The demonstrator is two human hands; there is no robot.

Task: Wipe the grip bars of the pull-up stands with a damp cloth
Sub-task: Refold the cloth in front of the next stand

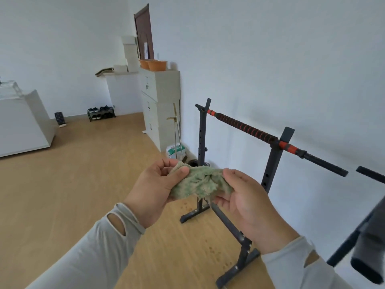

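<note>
Head view: both hands' grip pinching green cloth above wooden floor; white walls.

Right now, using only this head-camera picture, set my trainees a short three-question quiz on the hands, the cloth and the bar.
1. True or false: the green cloth is touching the grip bar.
2. Which holds the cloth? A) left hand only B) right hand only C) both hands
3. Fill in: the bar's black grip is wound with a ____ stripe.

Key: 1 false, the cloth is held in front of the stand, apart from the bar. 2 C, each hand grips one end. 3 red.
</note>
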